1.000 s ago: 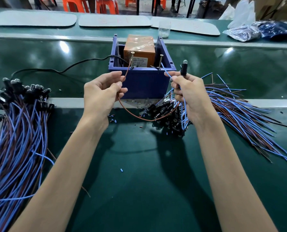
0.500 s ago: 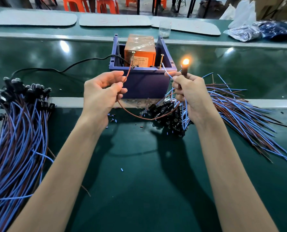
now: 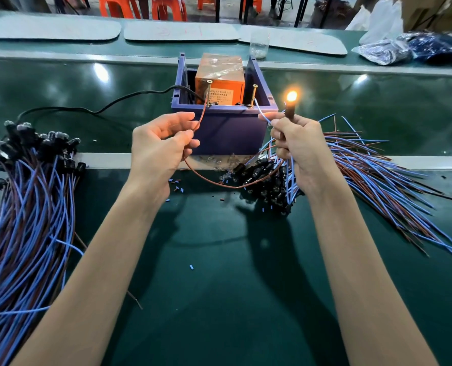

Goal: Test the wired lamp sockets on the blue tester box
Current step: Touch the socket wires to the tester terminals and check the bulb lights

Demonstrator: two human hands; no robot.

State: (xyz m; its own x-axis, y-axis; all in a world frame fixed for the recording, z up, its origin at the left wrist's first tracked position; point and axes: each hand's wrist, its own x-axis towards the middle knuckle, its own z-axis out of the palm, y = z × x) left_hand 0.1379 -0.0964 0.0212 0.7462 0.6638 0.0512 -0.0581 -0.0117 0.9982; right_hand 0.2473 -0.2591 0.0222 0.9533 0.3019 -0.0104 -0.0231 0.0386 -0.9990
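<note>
The blue tester box (image 3: 227, 130) stands mid-table with an orange transformer (image 3: 219, 75) inside and two upright screws on its front rim. My left hand (image 3: 161, 146) pinches the brown wire (image 3: 202, 114) and holds its end against the left screw (image 3: 208, 91). In my right hand (image 3: 296, 143) I grip a black lamp socket (image 3: 289, 112) upright, together with its blue wire (image 3: 262, 112), which reaches the right screw (image 3: 254, 95). The bulb (image 3: 291, 96) in the socket glows orange.
A large bundle of wired sockets (image 3: 27, 202) lies at the left. Another heap of sockets and wires (image 3: 364, 175) lies at the right, behind my right hand. A black power cord (image 3: 101, 109) runs left from the box. Small insulation scraps dot the green mat (image 3: 219, 273).
The bulb was dark one second ago and lit half a second ago; it still glows. Both hands have stayed almost still at the box.
</note>
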